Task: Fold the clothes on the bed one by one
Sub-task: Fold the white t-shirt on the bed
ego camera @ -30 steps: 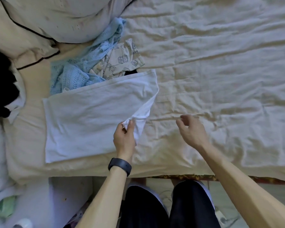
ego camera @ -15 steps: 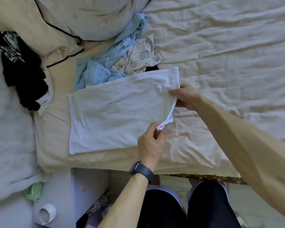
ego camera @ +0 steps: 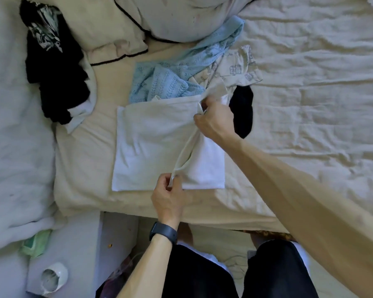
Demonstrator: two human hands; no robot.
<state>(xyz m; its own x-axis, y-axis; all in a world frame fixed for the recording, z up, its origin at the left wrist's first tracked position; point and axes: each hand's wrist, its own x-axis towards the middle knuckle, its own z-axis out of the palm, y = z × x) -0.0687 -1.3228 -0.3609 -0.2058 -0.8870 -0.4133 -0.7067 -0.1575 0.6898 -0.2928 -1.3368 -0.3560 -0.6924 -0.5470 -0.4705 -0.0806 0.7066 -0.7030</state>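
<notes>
- The right hand [ego camera: 213, 120] covers the far corner of the white cloth [ego camera: 151, 136]; its fingertips are buried in the fold it grips.
- The hem pinched by the left hand [ego camera: 167, 194] is hidden between its fingers.
- Black garment [ego camera: 242, 112]: its top runs under the printed cloth [ego camera: 237, 67] and its left side lies behind the right wrist; kind unclear.
- Blue knit [ego camera: 159, 82]: its near edge is under the white cloth.
- Pillow [ego camera: 177, 18]: cut off by the top edge.
- Both arms and the legs run out of frame.
- Green thing [ego camera: 36, 244]: partly under the blanket [ego camera: 13, 125], unidentifiable.
- White round object [ego camera: 54, 278]: too blurred to name.
</notes>
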